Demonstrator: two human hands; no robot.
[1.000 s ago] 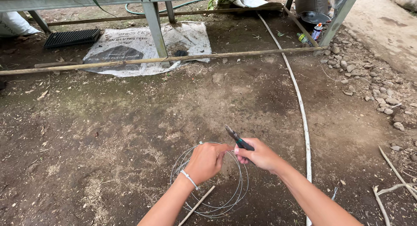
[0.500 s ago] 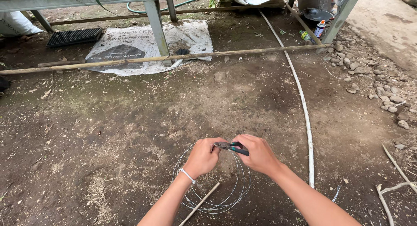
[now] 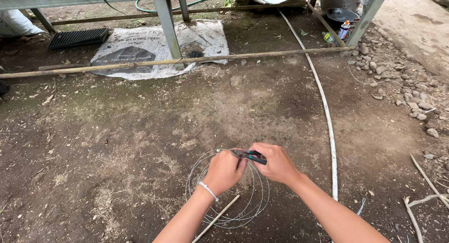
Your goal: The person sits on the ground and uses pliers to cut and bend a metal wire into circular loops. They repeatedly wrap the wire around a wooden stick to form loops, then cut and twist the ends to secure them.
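Left hand (image 3: 225, 170): near centre, fist closed on the top of a coil of thin wire (image 3: 228, 210), a pale band at the wrist; right hand (image 3: 277, 163): just right of it, fingers wrapped round the dark handles of pliers (image 3: 248, 154), whose head points left and lies over the left knuckles; hands almost touching; whether the plier tips grip the wire cannot be told. Coil of thin wire: several loose silver loops, hanging from the hands to the bare dirt ground (image 3: 117, 145) nearest the viewer; a thin stick (image 3: 216, 218) lies slantwise under its near edge. White pipe (image 3: 327, 117): right of the hands, running from near to far. Long bamboo pole (image 3: 177, 61): far, lying left to right across the ground; printed sack (image 3: 140, 49): flat behind it, far left; metal post (image 3: 168, 28): standing on the sack; loose stones (image 3: 397, 84): far right.
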